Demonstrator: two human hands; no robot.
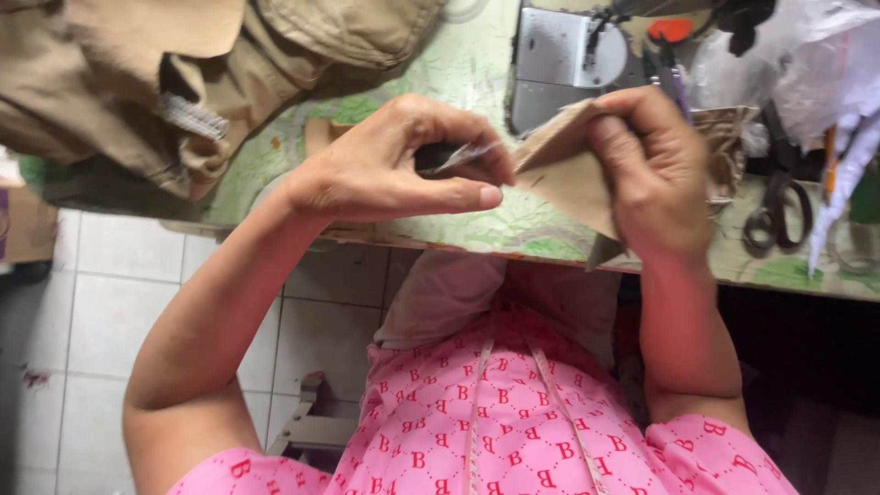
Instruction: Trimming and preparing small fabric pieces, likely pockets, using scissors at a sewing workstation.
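Observation:
My left hand is pinched shut on a small, thin metal tool whose tip points right, at the corner of a tan fabric piece. My right hand grips that fabric piece, which is folded to a point, and holds it just above the front edge of the green patterned table. The two hands are almost touching at the fabric's tip. My fingers hide most of the tool.
A sewing machine's metal plate sits behind the hands. Tan garments are heaped at the back left. Black scissors and white plastic bags lie at the right. White floor tiles show at the lower left.

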